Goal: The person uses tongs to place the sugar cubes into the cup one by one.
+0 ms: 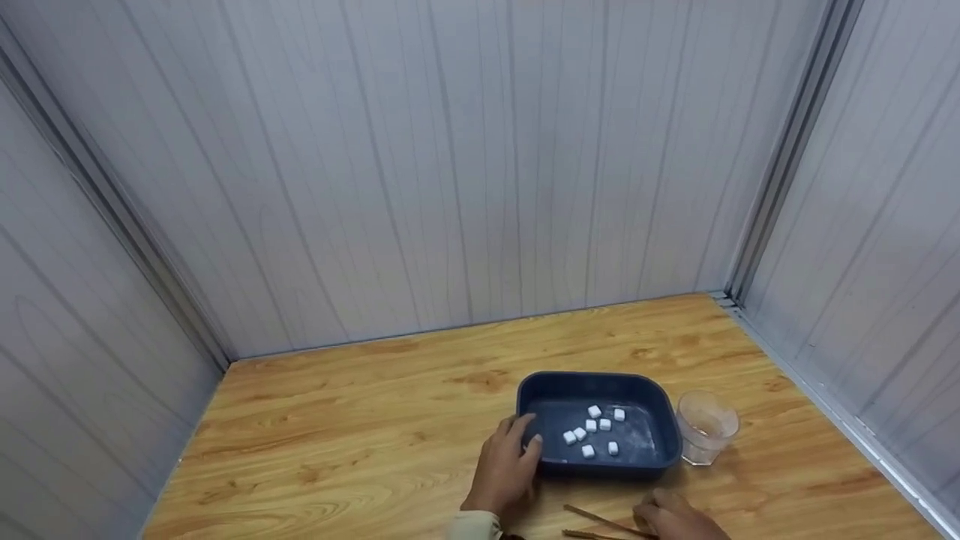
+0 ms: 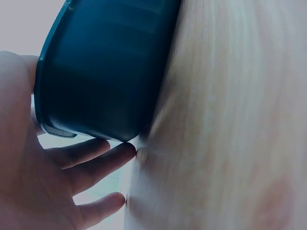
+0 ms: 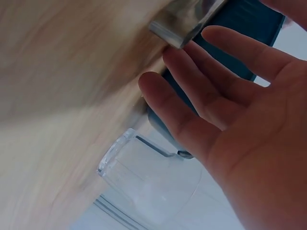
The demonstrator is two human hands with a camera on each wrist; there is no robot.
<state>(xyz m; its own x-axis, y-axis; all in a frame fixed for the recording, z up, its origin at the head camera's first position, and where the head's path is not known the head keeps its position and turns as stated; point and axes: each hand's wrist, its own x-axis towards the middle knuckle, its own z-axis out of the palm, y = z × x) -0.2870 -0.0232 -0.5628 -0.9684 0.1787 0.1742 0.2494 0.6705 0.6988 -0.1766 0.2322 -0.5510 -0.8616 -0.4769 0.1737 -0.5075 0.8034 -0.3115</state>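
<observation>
A dark blue rectangular tray holds several small white cubes. At its left end is my left hand, with thumb and forefinger over the rim. In the left wrist view, other fingers of that hand touch the tray's outer wall. My right hand lies in front of the tray, by one end of gold-brown metal tongs. The right wrist view shows its fingers extended and slightly bent, fingertips right at the tongs' bent end.
A clear glass stands close beside the tray's right end. All this rests on a wood-grain table. Pale panel walls enclose the back and both sides, with a metal strip along the right edge.
</observation>
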